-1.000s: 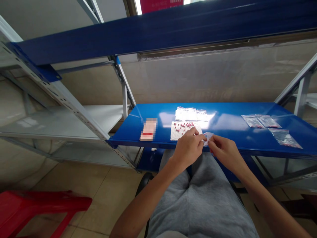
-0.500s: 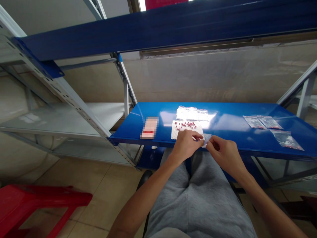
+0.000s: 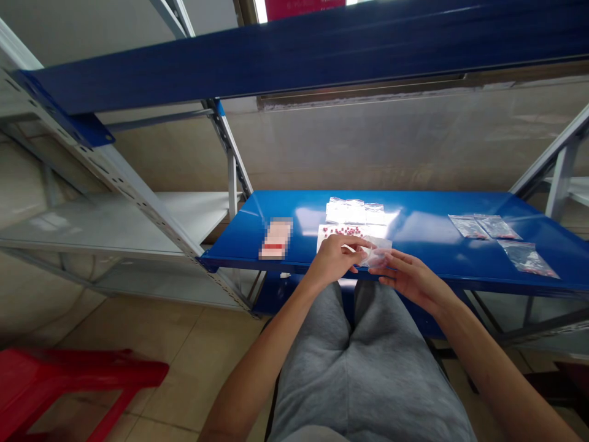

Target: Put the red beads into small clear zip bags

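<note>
My left hand (image 3: 334, 258) pinches a small clear bag (image 3: 378, 253), while my right hand (image 3: 414, 276) lies open, its fingers just beneath the bag. If my pinch slips, the bag could fall onto the red beads (image 3: 343, 231) on the white sheet (image 3: 323, 244) at twelve o'clock and scatter them. The blue surface (image 3: 442, 230) holds more bags (image 3: 483, 226) at two o'clock; a red stool (image 3: 69, 374) stands at eight o'clock on the tiled floor (image 3: 197, 350).

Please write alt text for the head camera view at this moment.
The person's left hand holds a small clear plastic bag, the right hand touching it, above a blue steel shelf. Behind the hands, red beads lie on a white sheet, and more clear bags lie to the right.
</note>
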Demonstrator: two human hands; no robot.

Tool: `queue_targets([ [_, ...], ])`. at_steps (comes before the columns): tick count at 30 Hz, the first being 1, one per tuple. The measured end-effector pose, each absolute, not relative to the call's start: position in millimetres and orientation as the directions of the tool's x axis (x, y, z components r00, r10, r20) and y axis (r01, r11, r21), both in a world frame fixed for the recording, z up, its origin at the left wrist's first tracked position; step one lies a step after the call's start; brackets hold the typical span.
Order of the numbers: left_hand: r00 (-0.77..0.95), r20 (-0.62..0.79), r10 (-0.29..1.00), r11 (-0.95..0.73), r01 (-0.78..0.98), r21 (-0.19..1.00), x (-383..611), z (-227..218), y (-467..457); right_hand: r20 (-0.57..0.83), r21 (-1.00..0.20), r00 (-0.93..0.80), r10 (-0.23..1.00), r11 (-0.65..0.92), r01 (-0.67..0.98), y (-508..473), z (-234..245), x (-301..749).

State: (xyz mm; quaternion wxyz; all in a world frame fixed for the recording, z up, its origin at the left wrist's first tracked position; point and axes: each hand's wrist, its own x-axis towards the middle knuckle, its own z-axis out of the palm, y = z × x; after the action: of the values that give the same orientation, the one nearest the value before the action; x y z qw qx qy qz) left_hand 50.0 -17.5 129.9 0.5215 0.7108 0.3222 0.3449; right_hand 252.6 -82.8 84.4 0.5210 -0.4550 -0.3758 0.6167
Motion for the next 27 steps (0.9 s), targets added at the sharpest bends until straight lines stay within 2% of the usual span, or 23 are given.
queue_targets([
  [4, 0.557, 0.133, 0.82, -0.24, 0.123, 0.963, 47.0, 126.5, -13.4, -0.162, -0.935, 0.032, 0.986, -0.143, -0.324, -81.7, 80.2, 252.0],
  [10, 0.579, 0.1, 0.809, -0.241, 0.172, 0.955, 42.6, 129.1, -11.8, -0.158, -0.926, 0.04, 0.987, -0.134, -0.352, -80.4, 78.0, 252.6],
  [17, 0.587, 0.085, 0.805, -0.239, 0.19, 0.952, 42.0, 132.6, -14.1, -0.119, -0.953, 0.122, 0.985, -0.079, -0.291, -81.0, 82.4, 253.2],
  [23, 0.586, 0.098, 0.804, -0.254, 0.189, 0.949, 43.1, 129.0, -13.1, 0.001, -0.996, 0.238, 0.971, 0.022, -0.088, -85.0, 90.7, 253.5],
  [27, 0.581, 0.11, 0.806, -0.245, 0.158, 0.957, 43.3, 131.1, -14.5, -0.026, -0.99, 0.248, 0.968, 0.01, -0.142, -86.1, 94.4, 251.6],
])
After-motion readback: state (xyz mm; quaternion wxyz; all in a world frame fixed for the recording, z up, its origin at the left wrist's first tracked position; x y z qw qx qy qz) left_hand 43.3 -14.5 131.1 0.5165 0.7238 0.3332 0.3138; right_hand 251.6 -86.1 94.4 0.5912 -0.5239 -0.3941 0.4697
